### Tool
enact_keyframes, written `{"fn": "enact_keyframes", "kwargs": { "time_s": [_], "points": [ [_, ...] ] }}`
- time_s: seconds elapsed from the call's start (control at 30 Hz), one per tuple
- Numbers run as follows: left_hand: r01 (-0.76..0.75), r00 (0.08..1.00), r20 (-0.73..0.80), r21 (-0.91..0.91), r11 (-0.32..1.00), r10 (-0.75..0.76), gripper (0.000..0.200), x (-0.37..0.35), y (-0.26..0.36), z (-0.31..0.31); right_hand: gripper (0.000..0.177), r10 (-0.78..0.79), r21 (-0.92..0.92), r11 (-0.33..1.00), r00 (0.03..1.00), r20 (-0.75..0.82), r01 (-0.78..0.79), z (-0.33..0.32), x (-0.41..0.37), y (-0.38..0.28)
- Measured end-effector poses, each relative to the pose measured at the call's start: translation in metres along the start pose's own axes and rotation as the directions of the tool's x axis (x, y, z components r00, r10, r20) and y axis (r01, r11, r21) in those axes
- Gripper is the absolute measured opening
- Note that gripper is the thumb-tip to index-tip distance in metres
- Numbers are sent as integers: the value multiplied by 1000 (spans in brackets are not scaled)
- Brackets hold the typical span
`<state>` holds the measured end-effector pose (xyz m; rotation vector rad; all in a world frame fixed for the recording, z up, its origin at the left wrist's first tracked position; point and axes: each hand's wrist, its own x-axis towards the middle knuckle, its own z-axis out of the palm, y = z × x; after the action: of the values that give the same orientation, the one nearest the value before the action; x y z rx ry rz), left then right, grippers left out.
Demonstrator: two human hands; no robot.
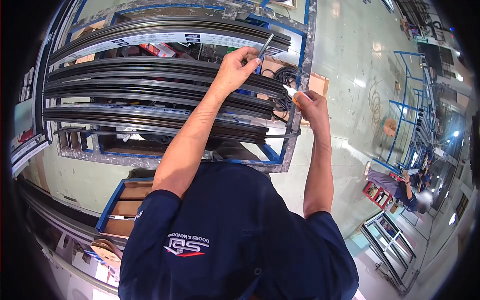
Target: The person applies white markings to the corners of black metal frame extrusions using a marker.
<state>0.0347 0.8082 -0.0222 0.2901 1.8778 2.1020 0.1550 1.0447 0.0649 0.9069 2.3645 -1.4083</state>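
My left hand [239, 69] pinches a short dark grey strip [268, 42] that points up and to the right, above the far bundles of profiles. In my right hand [314, 107] is a small white glue bottle [295, 94] with an orange patch, tilted with its narrow white nozzle toward the left. The nozzle tip is right at the right-hand ends of the middle black profiles [240, 85]. My left forearm crosses over the nearer bundles of black profiles [230, 132]. The palm side of my right hand is hidden.
The profiles lie across a blue and grey metal frame table [306, 55]. Coiled black cable [285, 75] lies in a box beneath their right ends. A wooden tray with a blue edge [112, 205] stands at lower left. A person [407, 195] works far right, near a red crate [376, 194].
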Motion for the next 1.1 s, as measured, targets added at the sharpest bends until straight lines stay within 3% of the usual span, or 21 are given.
{"fn": "enact_keyframes", "kwargs": {
  "time_s": [0.13, 0.23, 0.27, 0.4, 0.6, 0.8, 1.0, 1.1],
  "points": [
    [78, 997, 29, -107, 991, -76, 21, 4, 0, -4, 34, -118, 139, 982, 991, -61, 125, 6, -6, -16],
    [90, 996, 40, -134, 987, -85, 19, 4, 1, -2, 34, -305, 217, 927, 952, -34, 305, 26, -3, -34],
    [85, 996, 35, -138, 987, -81, 19, 4, 2, -2, 34, -271, 157, 951, 963, 7, 267, 29, 2, -36],
    [90, 996, 26, -59, 994, -89, 20, 3, 4, -1, 29, -387, 97, 918, 922, -8, 386, 49, 17, -41],
    [99, 995, 18, -15, 995, -98, 24, 1, 7, 0, 29, -348, 144, 927, 937, -12, 346, 51, 17, -50],
    [96, 995, 19, 2, 995, -96, 25, 1, 11, 0, 29, -405, 52, 913, 914, -12, 405, 49, 22, -46],
    [99, 995, 23, -15, 995, -98, 25, 2, 7, 0, 30, -344, 105, 933, 939, -25, 345, 50, 19, -52],
    [102, 995, 25, -5, 995, -102, 25, 2, 7, 0, 34, -363, 46, 930, 931, -44, 365, 47, 22, -51]
  ]
}}
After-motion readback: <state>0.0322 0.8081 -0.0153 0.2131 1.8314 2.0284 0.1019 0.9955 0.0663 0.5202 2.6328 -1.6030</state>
